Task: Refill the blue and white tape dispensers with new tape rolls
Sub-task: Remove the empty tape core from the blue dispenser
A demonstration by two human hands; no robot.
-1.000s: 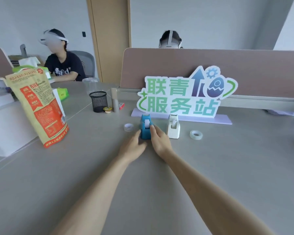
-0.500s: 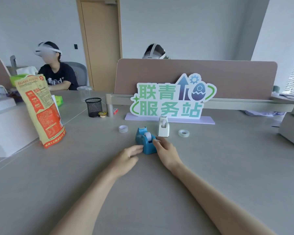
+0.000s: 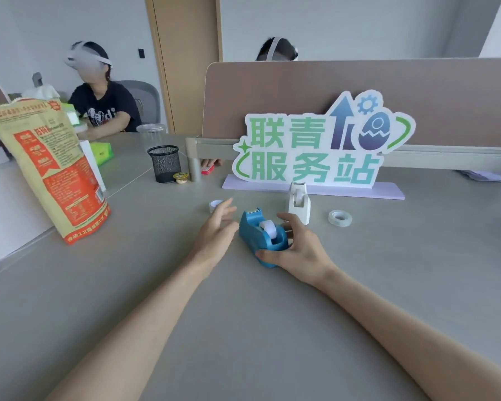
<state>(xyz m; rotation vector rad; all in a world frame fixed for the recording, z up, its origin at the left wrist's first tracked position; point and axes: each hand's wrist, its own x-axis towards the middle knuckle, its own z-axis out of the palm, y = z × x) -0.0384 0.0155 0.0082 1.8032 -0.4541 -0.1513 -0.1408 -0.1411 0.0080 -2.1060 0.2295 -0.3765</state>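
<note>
The blue tape dispenser [image 3: 258, 237] sits on the grey table [image 3: 243, 314] with a white roll in its cradle. My right hand [image 3: 297, 248] grips its near end, thumb on the left side and fingers round the right. Just left of the dispenser, my left hand [image 3: 216, 231] hovers with its fingers spread and holds nothing. The white dispenser [image 3: 299, 206] stands upright behind my right hand. One tape roll [image 3: 340, 218] lies to the right of it; another roll [image 3: 215, 204] lies beyond my left fingertips.
A green and white sign [image 3: 315, 146] on a lilac base stands behind the dispensers, in front of a brown partition [image 3: 359, 82]. A black mesh cup [image 3: 164, 163], an orange paper bag [image 3: 49, 169] and a white box [image 3: 0, 215] stand at the left. Two people sit beyond.
The blue dispenser has been pulled toward me, away from the white one. My right hand has wrapped round its near end. My left hand has let go and opened beside it.
</note>
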